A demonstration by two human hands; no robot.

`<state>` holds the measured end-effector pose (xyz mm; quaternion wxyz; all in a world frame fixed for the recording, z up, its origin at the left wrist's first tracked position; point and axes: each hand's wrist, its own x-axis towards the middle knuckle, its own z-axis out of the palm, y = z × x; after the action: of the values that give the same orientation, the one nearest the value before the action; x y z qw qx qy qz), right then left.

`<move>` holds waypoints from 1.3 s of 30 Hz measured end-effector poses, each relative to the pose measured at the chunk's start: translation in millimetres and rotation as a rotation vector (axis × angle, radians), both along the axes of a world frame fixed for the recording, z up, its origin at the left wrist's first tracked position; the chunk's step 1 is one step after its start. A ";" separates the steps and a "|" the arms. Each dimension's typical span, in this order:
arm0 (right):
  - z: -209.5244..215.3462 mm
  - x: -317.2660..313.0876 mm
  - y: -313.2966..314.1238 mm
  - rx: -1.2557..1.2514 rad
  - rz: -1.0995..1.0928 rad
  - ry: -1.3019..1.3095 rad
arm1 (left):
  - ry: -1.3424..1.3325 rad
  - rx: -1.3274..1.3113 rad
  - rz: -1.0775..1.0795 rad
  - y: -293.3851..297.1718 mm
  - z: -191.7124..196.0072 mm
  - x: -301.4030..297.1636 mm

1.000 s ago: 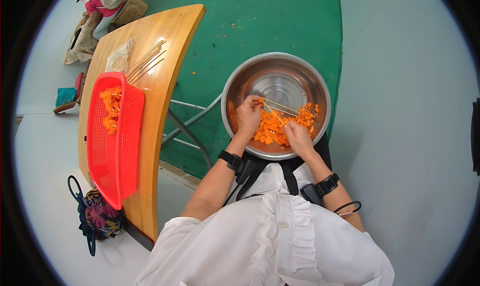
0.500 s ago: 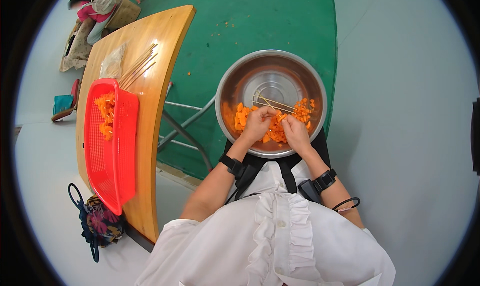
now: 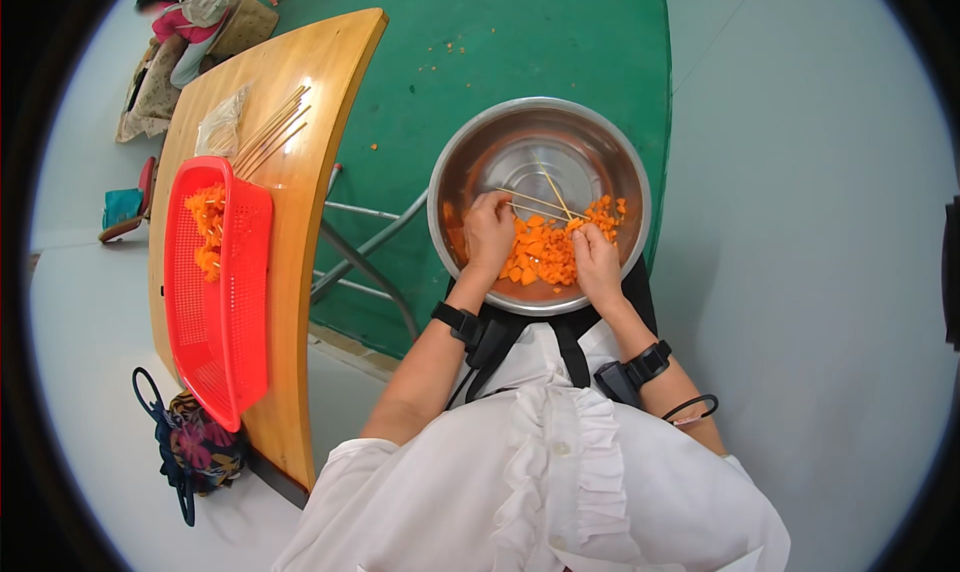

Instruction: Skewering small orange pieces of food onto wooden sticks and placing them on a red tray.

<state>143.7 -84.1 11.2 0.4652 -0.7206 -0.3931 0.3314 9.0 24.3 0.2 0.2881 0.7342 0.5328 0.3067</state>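
A wide metal basin [image 3: 447, 162] sits at my lap, with diced orange pieces [image 3: 540, 255], which look like carrot, heaped in its near half. Several thin wooden skewers lie across the heap. My right hand [image 3: 598, 267] is closed at the right of the pieces, pinching the lower end of one skewer [image 3: 552, 187] that slants up and left, with an orange piece at the fingertips. My left hand [image 3: 487, 237] is over the basin's left side, its fingers curled down beside the left ends of the lying skewers [image 3: 520, 196]. What those fingers hold, if anything, is hidden.
On the wooden table [image 3: 335, 102] at left stands a red plastic basket [image 3: 250, 302] holding threaded orange pieces [image 3: 208, 222]. Behind it lie loose skewers [image 3: 270, 137] and a clear bag [image 3: 222, 124]. A patterned bag [image 3: 200, 442] sits below. A person [image 3: 185, 22] sits far left.
My left hand has moved left, away from my right hand. The skewer that ran between them now stands steeper, pointing up from my right fingertips. More of the orange heap shows.
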 end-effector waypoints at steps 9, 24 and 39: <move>-2.5 -0.5 -2.5 0.068 0.013 -0.051 | 0.429 0.173 -0.283 -11.1 -11.4 23.7; 3.4 -3.1 -4.8 -0.022 0.190 -0.158 | -0.648 -0.603 0.220 16.8 -2.8 -3.6; 0.0 -6.0 -7.0 -0.031 0.213 -0.315 | -0.726 -0.604 0.243 14.7 -8.9 -3.3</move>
<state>137.8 -91.1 11.2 0.3492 -0.7250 -0.5299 0.2676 5.7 39.0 -8.7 0.6175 0.3960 0.5450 0.4061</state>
